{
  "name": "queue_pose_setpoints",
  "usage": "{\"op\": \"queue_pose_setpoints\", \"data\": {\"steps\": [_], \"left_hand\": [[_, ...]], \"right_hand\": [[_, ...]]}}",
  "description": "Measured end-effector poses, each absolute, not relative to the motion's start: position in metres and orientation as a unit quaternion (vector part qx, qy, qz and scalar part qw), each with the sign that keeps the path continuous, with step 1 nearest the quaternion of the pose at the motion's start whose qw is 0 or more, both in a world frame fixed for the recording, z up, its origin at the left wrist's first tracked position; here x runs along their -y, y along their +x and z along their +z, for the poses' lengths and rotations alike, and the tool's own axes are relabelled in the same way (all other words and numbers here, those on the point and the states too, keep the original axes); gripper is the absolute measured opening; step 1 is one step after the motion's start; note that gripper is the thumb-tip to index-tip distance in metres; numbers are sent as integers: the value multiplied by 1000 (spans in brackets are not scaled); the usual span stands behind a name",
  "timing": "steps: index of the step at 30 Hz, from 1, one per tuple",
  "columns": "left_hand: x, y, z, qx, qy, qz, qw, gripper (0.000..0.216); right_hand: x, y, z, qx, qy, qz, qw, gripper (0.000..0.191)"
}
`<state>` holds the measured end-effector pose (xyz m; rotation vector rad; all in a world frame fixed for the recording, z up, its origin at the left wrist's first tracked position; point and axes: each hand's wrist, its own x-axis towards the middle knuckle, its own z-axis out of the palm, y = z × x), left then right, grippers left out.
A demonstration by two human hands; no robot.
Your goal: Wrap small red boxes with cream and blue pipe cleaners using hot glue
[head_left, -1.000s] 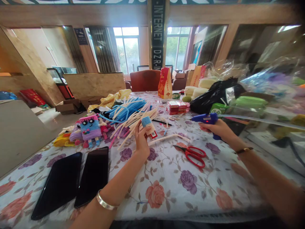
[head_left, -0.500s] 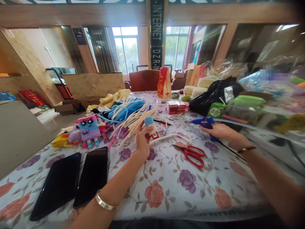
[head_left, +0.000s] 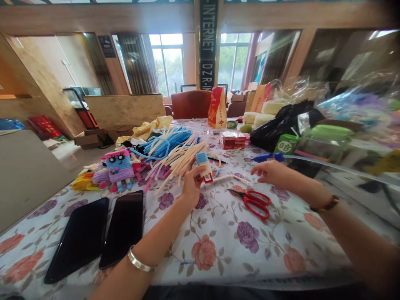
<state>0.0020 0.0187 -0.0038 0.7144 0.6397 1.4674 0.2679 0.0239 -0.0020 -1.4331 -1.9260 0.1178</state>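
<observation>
Flowered cloth (head_left: 218,221) spreads over the worktop (head_left: 281,241) across the bottom of the frame, with two dark phone-like devices (head_left: 78,237) at lower left. One pair of red-handled scissors (head_left: 256,204) lies right of centre, blades pointing left. At the frame's middle, your left hand (head_left: 191,187) has its fingers pinched round one small blue-and-cream piece (head_left: 202,160), a red-edged card-like part showing at its lower end. Hold it low and evenly, blue top clear, so the soft cover isn't squashed or pulled askew. Your right hand (head_left: 273,177) has fingers loosely parted, nothing visible in their grasp; one blue glue gun (head_left: 264,158) lies just beyond, though you can't tell whether they touch. Keep them off its nozzle, which may be hot. Left of centre, one doll (head_left: 118,164) shows fully, others behind too overlapped to count, beside uncountable fuzzy stems (head_left: 184,160). Farther up stand one central red-and-yellow bag (head_left: 217,108), one chair (head_left: 190,105) and two bright windows (head_left: 168,62).
</observation>
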Motion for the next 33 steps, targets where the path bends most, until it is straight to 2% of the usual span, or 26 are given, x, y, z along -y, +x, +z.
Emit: {"op": "queue_pose_setpoints", "data": {"steps": [3,5,12,19,27,33], "left_hand": [[-19,2,-5,-271,313,641,646,32],[-20,2,-6,-264,314,638,651,35],[-18,3,-6,-234,327,633,661,46],[-13,3,-3,-216,365,619,661,51],[-10,4,-2,-221,392,615,648,53],[-9,4,-2,-238,406,609,638,55]], "right_hand": [[-28,262,-4,815,-513,99,252,21],[-29,259,-5,833,-497,110,216,19],[-30,250,-6,852,-475,121,186,14],[-18,238,11,832,-461,117,285,20],[13,188,18,739,-463,52,487,22],[20,164,-5,729,-433,44,529,18]]}}
